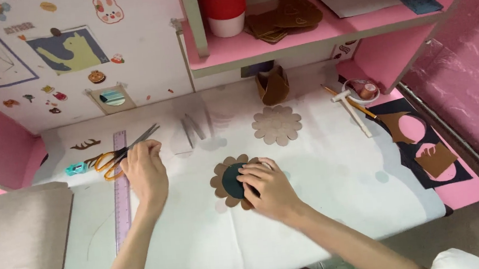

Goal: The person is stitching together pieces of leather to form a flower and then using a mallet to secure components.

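My right hand [267,187] presses its fingers flat on a dark round disc [230,181] that lies on a brown scalloped flower cutout [220,178] at the middle of the white table sheet [333,167]. My left hand [145,170] rests to the left of it, fingers curled by the handles of orange-handled scissors [117,156], which lie across a purple ruler [121,183]. Whether the fingers grip the scissors cannot be told. A second, paler flower cutout [276,125] lies farther back.
A folded brown paper piece [273,86] stands at the back. At right are a white hammer-shaped tool [353,107], a pencil, a small bowl [362,90], and black and brown paper scraps [423,148]. A pink shelf [311,32] holds a red cup and brown pieces.
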